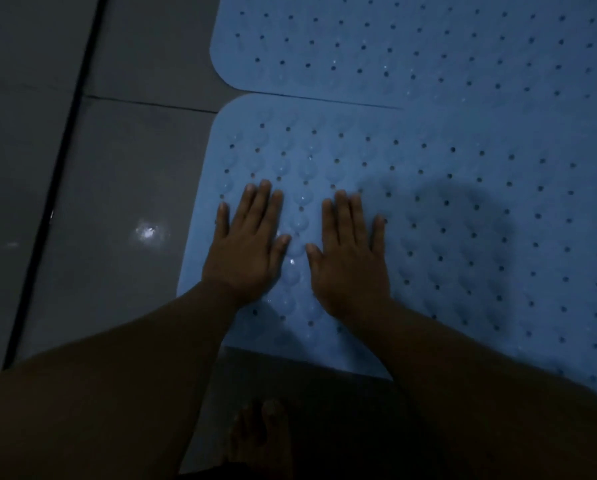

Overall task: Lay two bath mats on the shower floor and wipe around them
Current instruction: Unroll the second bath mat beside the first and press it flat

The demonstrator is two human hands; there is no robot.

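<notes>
Two light blue bath mats with small drain holes lie flat on the grey tile floor. The far mat (411, 39) fills the upper right, and the near mat (463, 188) lies just below it, their edges meeting along a thin seam. My left hand (247, 244) rests palm down near the near mat's left edge, fingers spread. Beside it my right hand (350, 251) also presses flat on the same mat. Neither hand holds anything.
Grey floor tiles (124, 174) with a wet glare spot lie left of the mats. A dark groove (65, 140) runs down the floor at the far left. My bare foot (259, 441) stands on the tiles below the near mat.
</notes>
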